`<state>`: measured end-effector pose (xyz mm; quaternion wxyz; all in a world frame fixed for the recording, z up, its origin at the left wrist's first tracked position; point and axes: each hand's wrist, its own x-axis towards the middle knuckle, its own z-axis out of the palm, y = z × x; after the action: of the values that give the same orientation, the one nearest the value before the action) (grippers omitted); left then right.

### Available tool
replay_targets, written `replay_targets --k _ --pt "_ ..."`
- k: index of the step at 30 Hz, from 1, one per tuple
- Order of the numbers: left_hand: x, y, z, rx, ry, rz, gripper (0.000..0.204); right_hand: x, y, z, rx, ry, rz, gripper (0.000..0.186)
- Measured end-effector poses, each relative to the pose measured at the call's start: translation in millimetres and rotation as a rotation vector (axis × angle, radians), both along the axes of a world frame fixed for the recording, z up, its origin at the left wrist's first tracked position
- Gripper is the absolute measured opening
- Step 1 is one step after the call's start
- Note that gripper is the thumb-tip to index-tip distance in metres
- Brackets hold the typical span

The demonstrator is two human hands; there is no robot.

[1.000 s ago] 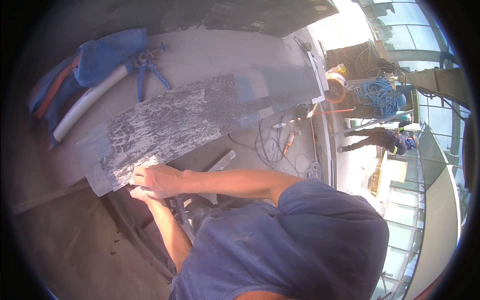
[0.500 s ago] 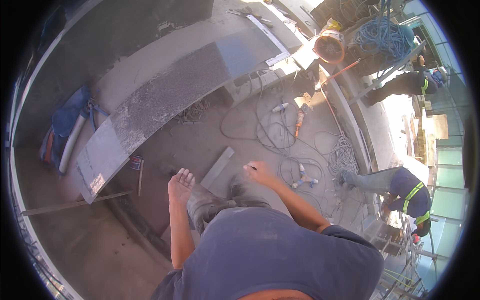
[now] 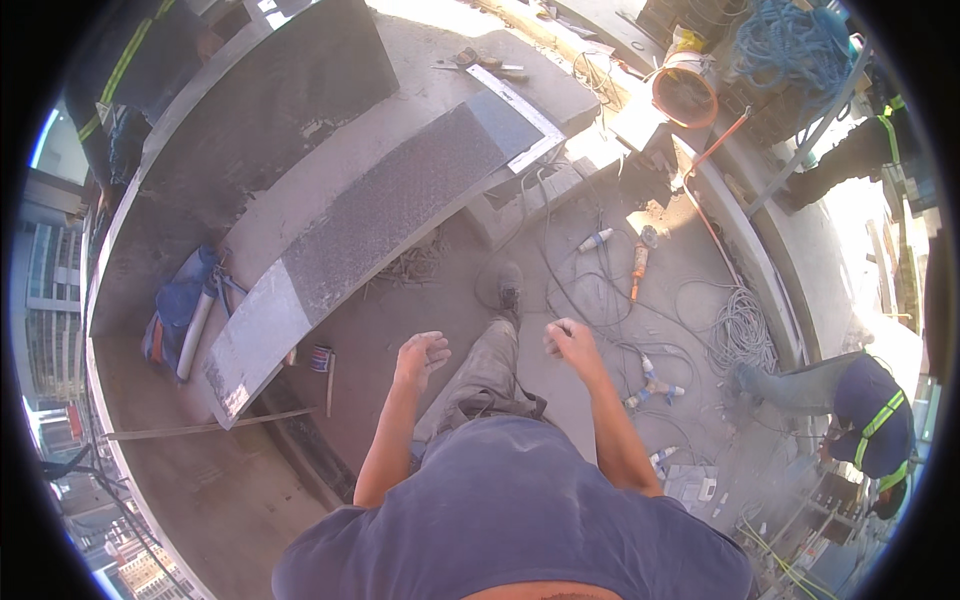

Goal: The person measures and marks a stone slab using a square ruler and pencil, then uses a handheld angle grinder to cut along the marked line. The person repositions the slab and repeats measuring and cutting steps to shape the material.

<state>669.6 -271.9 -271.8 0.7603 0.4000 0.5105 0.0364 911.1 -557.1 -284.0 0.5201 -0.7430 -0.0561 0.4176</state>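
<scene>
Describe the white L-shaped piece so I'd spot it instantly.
Find the long grey slab running diagonally beyond the person's left hand. At its upper right end sits a white L-shaped piece, two arms meeting at a corner. That pale angle sets it apart from the dark tools beyond.

Left hand [image 3: 424, 357]: hovering, curling loosely
Right hand [image 3: 570, 340]: hovering, apparently curling into a fist
Forearms [image 3: 387, 440]: pointing forward, lying apart

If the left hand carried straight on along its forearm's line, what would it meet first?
Probably the near edge of the long slab ahead of the left hand, though depth is unclear and it might pass above.
</scene>
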Motion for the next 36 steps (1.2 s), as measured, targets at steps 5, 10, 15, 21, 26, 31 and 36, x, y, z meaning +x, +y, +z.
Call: replay_targets --k 5,10,15,21,26,31,36 --pt "130.8 23.9 8.3 0.222 0.032 -0.225 0.036 124.2 95.5 -5.5 0.169 0.068 -0.196 0.024" --pt "298.8 79.9 32.6 0.667 -0.014 -0.381 0.033 263.1 189.1 -17.8 0.289 -0.113 -0.432 0.047" --pt "444.1 154.0 30.6 1.133 -0.012 -0.543 0.036 332.9 247.5 -35.5 0.297 -0.103 -0.517 0.055" --pt "550.2 189.8 14.5 1.355 0.167 -0.831 0.07 358.5 259.8 -52.9 0.266 -0.117 -0.446 0.043" --pt "580.2 194.3 -10.4 1.33 0.354 -0.931 0.098 364.5 262.9 -46.7 0.173 -0.107 -0.396 0.039" --pt "591.7 183.7 -11.2 1.225 0.441 -0.938 0.107 368.6 260.3 -38.7 0.216 -0.02 -0.4 0.037" --pt "589.0 183.1 -11.8 1.236 0.475 -0.887 0.112 380.5 257.4 -26.1 0.233 0.03 -0.314 0.034"
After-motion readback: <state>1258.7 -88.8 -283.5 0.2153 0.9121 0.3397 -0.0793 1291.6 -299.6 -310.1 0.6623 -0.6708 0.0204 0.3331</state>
